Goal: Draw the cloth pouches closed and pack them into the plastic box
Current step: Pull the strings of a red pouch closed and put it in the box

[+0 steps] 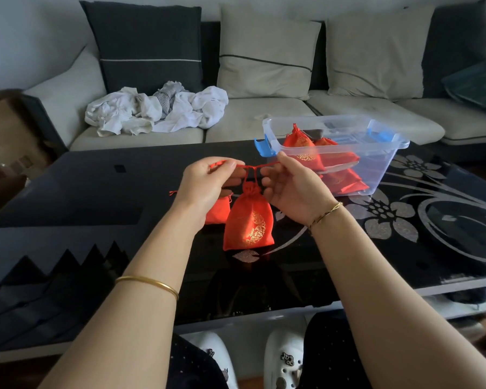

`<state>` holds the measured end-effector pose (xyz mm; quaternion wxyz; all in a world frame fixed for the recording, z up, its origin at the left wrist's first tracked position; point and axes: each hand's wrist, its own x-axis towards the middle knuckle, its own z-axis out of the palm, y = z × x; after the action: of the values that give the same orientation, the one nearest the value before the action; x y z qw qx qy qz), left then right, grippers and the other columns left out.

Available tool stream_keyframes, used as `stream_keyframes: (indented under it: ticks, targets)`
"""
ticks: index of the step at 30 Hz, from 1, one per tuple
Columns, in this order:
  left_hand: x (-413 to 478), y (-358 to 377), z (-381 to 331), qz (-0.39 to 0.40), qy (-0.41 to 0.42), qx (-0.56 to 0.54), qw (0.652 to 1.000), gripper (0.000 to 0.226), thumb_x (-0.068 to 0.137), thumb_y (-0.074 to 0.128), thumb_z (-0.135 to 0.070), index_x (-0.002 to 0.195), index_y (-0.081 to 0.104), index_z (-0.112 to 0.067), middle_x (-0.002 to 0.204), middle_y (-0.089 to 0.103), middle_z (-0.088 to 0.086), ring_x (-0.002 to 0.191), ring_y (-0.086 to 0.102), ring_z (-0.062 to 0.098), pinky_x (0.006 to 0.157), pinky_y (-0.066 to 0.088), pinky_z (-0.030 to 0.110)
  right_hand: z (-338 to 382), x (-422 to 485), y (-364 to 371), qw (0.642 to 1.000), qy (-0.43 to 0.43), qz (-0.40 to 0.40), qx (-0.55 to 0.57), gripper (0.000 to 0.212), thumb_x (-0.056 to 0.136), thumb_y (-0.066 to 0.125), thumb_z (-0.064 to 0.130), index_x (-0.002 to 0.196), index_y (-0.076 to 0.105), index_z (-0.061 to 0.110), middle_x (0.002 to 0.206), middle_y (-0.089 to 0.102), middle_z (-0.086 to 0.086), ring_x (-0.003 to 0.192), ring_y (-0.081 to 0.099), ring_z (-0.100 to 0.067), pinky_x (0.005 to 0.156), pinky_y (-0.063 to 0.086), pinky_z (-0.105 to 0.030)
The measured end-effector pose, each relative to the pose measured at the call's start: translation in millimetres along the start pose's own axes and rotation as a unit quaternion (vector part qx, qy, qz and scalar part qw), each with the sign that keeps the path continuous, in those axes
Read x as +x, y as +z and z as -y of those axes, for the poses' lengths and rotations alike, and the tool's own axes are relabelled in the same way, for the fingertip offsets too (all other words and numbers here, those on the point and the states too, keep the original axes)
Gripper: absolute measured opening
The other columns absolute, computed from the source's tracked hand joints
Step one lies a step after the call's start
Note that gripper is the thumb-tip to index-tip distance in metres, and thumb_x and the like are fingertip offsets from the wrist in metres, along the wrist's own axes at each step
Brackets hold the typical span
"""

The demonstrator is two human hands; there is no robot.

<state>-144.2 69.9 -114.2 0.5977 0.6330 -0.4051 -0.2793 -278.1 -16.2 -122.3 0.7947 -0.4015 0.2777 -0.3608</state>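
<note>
A red cloth pouch (249, 223) with a gold pattern hangs from its drawstring (253, 166), neck gathered tight. The left hand (208, 183) and right hand (295, 189) each have their fingers (227, 165) pinched on one end of the cord, which is stretched level between them. The pouch's lower edge sits low over the black tabletop (96, 197) — whether it touches I cannot tell. A second pouch (218, 210) lies behind the left wrist. Just right of the right hand stands the clear plastic box (376, 164), lid off, with packed pouches (303, 150) inside — bare tabletop stretches left.
</note>
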Motion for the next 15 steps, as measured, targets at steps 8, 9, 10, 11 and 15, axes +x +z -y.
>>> stream_keyframes:
  ticks: [8, 9, 10, 11, 15]
  targets:
    - [1.1, 0.0, -3.7, -0.132, -0.085, -0.041, 0.987, 0.034, 0.092, 0.040, -0.010, 0.059, 0.045, -0.011, 0.069, 0.069, 0.002, 0.066, 0.064, 0.014, 0.051, 0.044, 0.021, -7.9, 6.4, -10.0, 0.989, 0.063, -0.035, 0.126, 0.038, 0.099, 0.039, 0.031, 0.064, 0.038, 0.019, 0.044, 0.043, 0.005, 0.037, 0.039, -0.007, 0.042, 0.033, -0.016]
    - [0.6, 1.3, -5.1, -0.132, -0.095, -0.077, 0.984, 0.034, 0.093, 0.040, -0.010, 0.059, 0.043, -0.013, 0.067, 0.069, 0.002, 0.063, 0.065, 0.012, 0.050, 0.043, 0.020, -10.1, 8.0, -13.5, 0.990, 0.078, -0.054, 0.103, 0.038, 0.100, 0.038, 0.031, 0.063, 0.037, 0.019, 0.042, 0.040, 0.006, 0.034, 0.037, -0.007, 0.039, 0.031, -0.015]
    - [-0.3, 4.1, -6.9, -0.122, -0.100, -0.108, 0.981, 0.034, 0.094, 0.039, -0.012, 0.060, 0.042, -0.014, 0.067, 0.069, 0.003, 0.062, 0.067, 0.012, 0.050, 0.043, 0.020, -12.5, 9.8, -16.0, 0.989, 0.090, -0.070, 0.094, 0.039, 0.100, 0.037, 0.031, 0.063, 0.036, 0.020, 0.040, 0.038, 0.007, 0.032, 0.035, -0.006, 0.037, 0.029, -0.014]
    - [-1.2, 7.4, -7.9, -0.106, -0.102, -0.136, 0.980, 0.034, 0.095, 0.039, -0.013, 0.061, 0.042, -0.014, 0.069, 0.070, 0.004, 0.063, 0.068, 0.012, 0.052, 0.043, 0.020, -14.8, 10.6, -17.0, 0.988, 0.097, -0.083, 0.093, 0.039, 0.100, 0.036, 0.030, 0.062, 0.036, 0.020, 0.038, 0.036, 0.007, 0.031, 0.033, -0.006, 0.036, 0.028, -0.013]
    - [-2.6, 13.4, -8.2, -0.043, -0.078, -0.177, 0.980, 0.034, 0.096, 0.039, -0.016, 0.063, 0.046, -0.014, 0.055, 0.065, -0.001, 0.061, 0.069, 0.017, 0.058, 0.047, 0.024, -12.8, 10.7, -14.8, 0.988, 0.071, -0.093, 0.102, 0.039, 0.100, 0.039, 0.030, 0.063, 0.039, 0.018, 0.041, 0.043, 0.005, 0.033, 0.037, -0.006, 0.036, 0.032, -0.015]
